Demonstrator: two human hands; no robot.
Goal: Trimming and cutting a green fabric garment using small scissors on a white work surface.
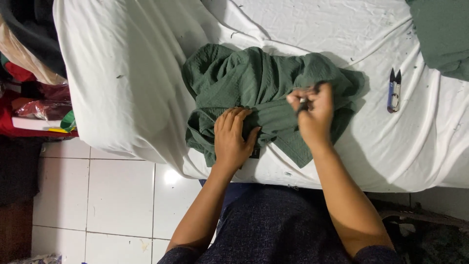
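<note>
A crumpled dark green garment (254,80) lies on a white sheet (127,73) that covers the work surface. My left hand (233,137) rests flat on the garment's near part, fingers together, pressing the cloth down. My right hand (312,112) is raised just above the garment's right side, fingers pinched around a small dark item that I cannot make out, close against a fold of the fabric. A small thread snipper (394,91) with a blue grip lies on the sheet to the right, apart from both hands.
More green cloth (442,32) is heaped at the top right corner. A pile of clothes and bags (29,73) stands at the left, beside the sheet's edge. White floor tiles (117,195) show below. Thread scraps dot the sheet.
</note>
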